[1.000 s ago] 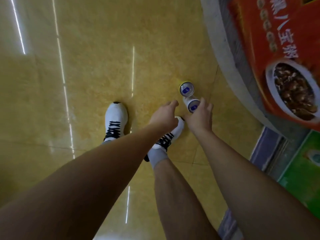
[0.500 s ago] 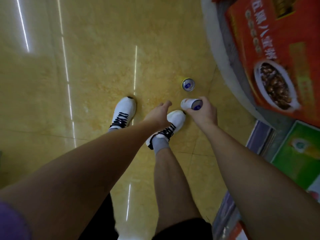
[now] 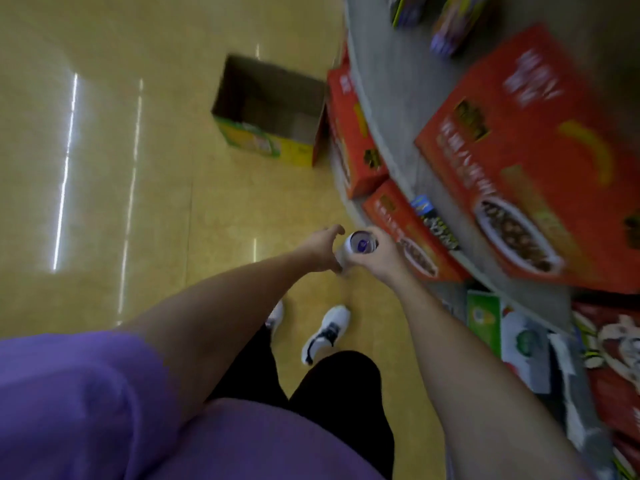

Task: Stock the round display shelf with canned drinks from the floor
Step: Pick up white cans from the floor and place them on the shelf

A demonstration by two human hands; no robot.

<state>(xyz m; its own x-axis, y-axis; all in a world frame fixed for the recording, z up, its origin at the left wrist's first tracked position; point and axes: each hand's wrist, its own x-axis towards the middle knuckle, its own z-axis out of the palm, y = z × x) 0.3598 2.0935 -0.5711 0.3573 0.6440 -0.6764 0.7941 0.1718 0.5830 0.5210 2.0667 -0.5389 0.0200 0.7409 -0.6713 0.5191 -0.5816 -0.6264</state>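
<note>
My right hand (image 3: 377, 258) grips a white drink can (image 3: 360, 243), its blue-tabbed top facing the camera, at waist height beside the round display shelf (image 3: 384, 109). My left hand (image 3: 320, 249) is right beside the can on its left, fingers loosely curved with the thumb up; it seems to touch the can's side. The shelf's grey rim curves from the top centre down to the right. No other can shows on the floor.
Large red food cartons (image 3: 519, 161) lie on the shelf, and more red ones (image 3: 353, 133) lean below its rim. An open cardboard box (image 3: 270, 109) stands on the yellow floor ahead. Green and red packs (image 3: 485, 317) fill the lower right. My white shoes (image 3: 325, 332) are below.
The view has risen from the floor toward the shelf. My right hand has lifted the can upward, and my left hand has come up beside it. The second floor can is out of sight.
</note>
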